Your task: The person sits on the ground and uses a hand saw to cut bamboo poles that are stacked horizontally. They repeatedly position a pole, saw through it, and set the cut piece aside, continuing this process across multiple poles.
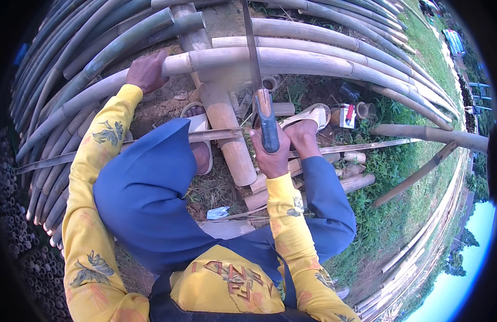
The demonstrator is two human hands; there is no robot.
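A long pale bamboo pole [291, 60] runs across in front of me. My left hand [146, 72] is closed round it, left of the saw. My right hand [270, 152] grips the dark handle of a hand saw [252, 51], and its narrow blade points away from me across the pole. Around the blade the pole's surface is blurred, so I cannot tell how deep a cut goes. Beneath the pole lies a thick bamboo log [221, 115], pointing toward me between my sandalled feet.
Many bamboo poles [71, 53] are stacked at the left, with more [334, 40] at the far side. Short bamboo pieces [356, 182] lie by my right foot, near a small white-and-red box [347, 115]. A propped pole [428, 134] stands at the right over grass.
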